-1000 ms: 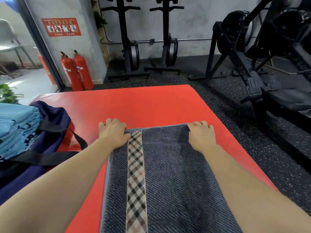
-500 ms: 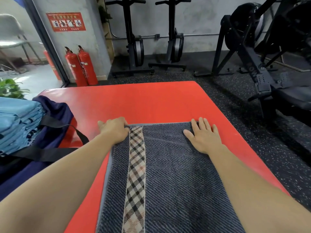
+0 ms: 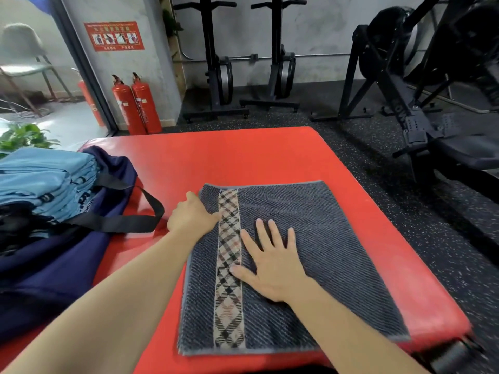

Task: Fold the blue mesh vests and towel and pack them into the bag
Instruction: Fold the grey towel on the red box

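Right hand has slid back from the far edge of the towel and lies flat, fingers spread, beside its plaid stripe; left hand grips the towel's left edge on the red desk.

Grey wall, speckled black floor, two red extinguishers.

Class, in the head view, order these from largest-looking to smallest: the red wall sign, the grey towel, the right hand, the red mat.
1. red mat
2. grey towel
3. right hand, enlarged by nearness to the camera
4. red wall sign, far off
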